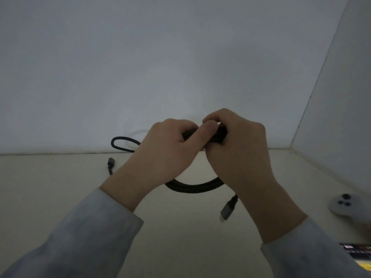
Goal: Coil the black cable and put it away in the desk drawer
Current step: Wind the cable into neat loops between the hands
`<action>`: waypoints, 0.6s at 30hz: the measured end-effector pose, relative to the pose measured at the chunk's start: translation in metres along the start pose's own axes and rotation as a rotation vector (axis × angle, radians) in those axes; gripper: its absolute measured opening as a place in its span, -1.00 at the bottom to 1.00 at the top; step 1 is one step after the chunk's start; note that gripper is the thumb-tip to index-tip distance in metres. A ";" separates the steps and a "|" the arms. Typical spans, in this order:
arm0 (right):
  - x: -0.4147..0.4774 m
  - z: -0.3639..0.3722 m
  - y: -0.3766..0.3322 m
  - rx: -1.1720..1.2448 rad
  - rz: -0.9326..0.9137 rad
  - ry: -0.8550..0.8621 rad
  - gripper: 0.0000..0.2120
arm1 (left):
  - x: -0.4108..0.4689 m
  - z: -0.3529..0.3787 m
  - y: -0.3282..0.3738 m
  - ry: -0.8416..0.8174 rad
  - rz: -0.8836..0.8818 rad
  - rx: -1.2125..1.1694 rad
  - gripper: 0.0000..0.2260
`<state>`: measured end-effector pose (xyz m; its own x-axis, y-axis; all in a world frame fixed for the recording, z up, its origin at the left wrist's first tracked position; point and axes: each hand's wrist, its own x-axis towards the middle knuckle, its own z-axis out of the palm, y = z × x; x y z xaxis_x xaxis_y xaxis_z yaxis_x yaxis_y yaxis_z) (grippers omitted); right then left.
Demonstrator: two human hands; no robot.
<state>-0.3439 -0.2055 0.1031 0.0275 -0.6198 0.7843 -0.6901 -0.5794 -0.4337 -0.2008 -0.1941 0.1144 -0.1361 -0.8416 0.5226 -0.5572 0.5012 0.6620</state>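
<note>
The black braided cable (192, 186) is gathered into loops above the pale desk (60, 197). My left hand (160, 153) and my right hand (236, 153) meet at the top of the bundle, both closed around it. Several strands sag in an arc below my hands. One loop sticks out to the left near the wall. A grey plug (227, 210) dangles under my right wrist. The other plug (110, 163) hangs left of my left wrist. No drawer is in view.
A grey game controller (349, 203) lies at the desk's right edge. A dark printed object (359, 253) sits at the lower right corner. White walls close off the desk at the back and on the right.
</note>
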 end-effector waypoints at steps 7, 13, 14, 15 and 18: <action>0.002 -0.001 0.003 0.101 0.248 0.080 -0.73 | 0.002 -0.007 -0.009 0.041 0.022 0.064 -0.72; 0.005 -0.001 0.012 0.308 0.371 0.293 -0.78 | 0.003 -0.011 -0.021 -0.004 -0.073 0.087 -0.80; 0.006 -0.001 0.013 0.356 0.404 0.329 -0.78 | 0.004 -0.011 -0.022 -0.007 -0.087 0.063 -0.77; 0.007 -0.001 0.014 0.403 0.433 0.360 -0.79 | 0.004 -0.012 -0.022 -0.009 -0.099 0.039 -0.74; 0.008 0.000 0.016 0.500 0.496 0.402 -0.81 | 0.004 -0.012 -0.021 -0.046 -0.118 -0.068 -0.72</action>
<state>-0.3554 -0.2196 0.1023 -0.5244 -0.6842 0.5068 -0.1465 -0.5138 -0.8453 -0.1803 -0.2051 0.1091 -0.1112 -0.9033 0.4144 -0.5148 0.4090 0.7534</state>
